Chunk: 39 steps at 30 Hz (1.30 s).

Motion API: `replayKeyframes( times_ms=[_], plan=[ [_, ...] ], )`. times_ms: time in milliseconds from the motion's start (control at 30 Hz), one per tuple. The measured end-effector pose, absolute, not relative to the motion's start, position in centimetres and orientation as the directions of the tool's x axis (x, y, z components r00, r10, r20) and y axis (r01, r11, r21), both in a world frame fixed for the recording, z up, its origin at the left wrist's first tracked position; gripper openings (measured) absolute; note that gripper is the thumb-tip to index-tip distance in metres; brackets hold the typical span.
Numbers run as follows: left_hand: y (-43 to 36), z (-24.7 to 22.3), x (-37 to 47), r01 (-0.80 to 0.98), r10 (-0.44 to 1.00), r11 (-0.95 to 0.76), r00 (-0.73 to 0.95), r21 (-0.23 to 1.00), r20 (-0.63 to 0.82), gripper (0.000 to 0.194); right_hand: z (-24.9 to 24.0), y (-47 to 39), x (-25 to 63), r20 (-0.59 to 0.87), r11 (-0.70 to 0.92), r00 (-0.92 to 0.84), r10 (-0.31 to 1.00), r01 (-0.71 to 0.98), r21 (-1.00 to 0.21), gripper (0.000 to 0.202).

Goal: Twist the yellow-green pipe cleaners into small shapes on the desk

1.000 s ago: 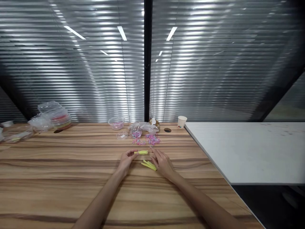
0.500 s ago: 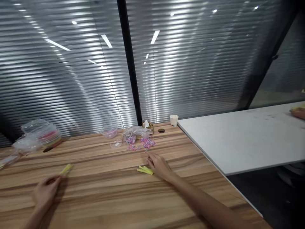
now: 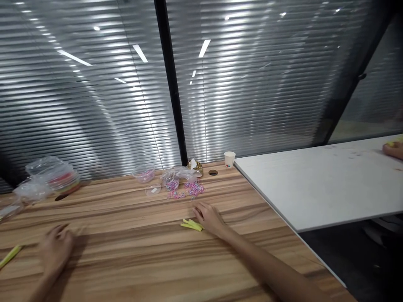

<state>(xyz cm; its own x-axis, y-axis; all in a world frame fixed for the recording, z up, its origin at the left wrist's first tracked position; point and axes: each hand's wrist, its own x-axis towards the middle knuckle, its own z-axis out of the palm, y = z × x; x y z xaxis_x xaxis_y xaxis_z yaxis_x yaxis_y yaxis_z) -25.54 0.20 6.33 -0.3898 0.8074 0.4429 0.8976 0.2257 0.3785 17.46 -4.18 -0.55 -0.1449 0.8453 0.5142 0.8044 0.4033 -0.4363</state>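
Note:
My left hand (image 3: 57,247) hovers over the left side of the wooden table, smeared by motion, its fingers apart and no object visible in them. Left of it, a thin yellow-green strip (image 3: 11,255) lies near the picture's edge, separate from the hand. My right hand (image 3: 208,216) rests on the table with loosely bent fingers, thumb and fingertips slightly apart. Just beside its thumb lies a small bunch of yellow-green strips (image 3: 191,225). Nothing shows between the right fingers.
Behind lie a heap of tiny pink and blue pieces (image 3: 194,188), a clear plastic bag (image 3: 182,172), a clear tub (image 3: 144,174), a lid (image 3: 153,189) and a paper cup (image 3: 229,159). Clear packaging (image 3: 50,174) stands back left. Another person's hand (image 3: 393,150) is at the white table (image 3: 315,188).
The yellow-green strip that was at my left fingertips now lies farther left, away from the hand. My left hand has shifted slightly left; my right hand stays almost still.

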Motion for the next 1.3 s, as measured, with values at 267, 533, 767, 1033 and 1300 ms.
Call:
replayKeyframes(
  times_ms=[267, 533, 767, 1033, 1300],
  plan=[
    [-1.1, 1.2, -3.3, 0.399, 0.911, -0.344, 0.362, 0.85, 0.199, 0.04, -0.5, -4.7, 17.9, 0.499, 0.508, -0.295, 0.815, 0.779, -0.368, 0.015],
    [-3.5, -0.3, 1.8, 0.429, 0.788, -0.577, 0.515, 0.694, 0.337, 0.058, -1.8, -3.7, 18.5, 0.437, 0.349, -0.077, 0.896, 0.732, -0.585, 0.021],
    [-2.7, -0.1, 0.4, 0.398, 0.792, -0.561, 0.512, 0.726, 0.332, 0.025, -1.7, -3.1, 19.9, 0.337, 0.444, -0.289, 0.896, 0.578, -0.685, 0.03],
    [-1.7, -0.2, -0.7, 0.451, 0.816, -0.562, 0.437, 0.694, 0.378, 0.026, -0.7, -3.7, 20.4, 0.326, 0.476, -0.356, 0.876, 0.525, -0.706, 0.023],
    [-1.2, -0.1, -0.4, 0.236, 0.963, -0.199, 0.226, 0.951, 0.146, 0.037, -1.0, -3.3, 20.4, 0.265, 0.373, -0.297, 0.917, 0.413, -0.831, 0.029]
  ],
)
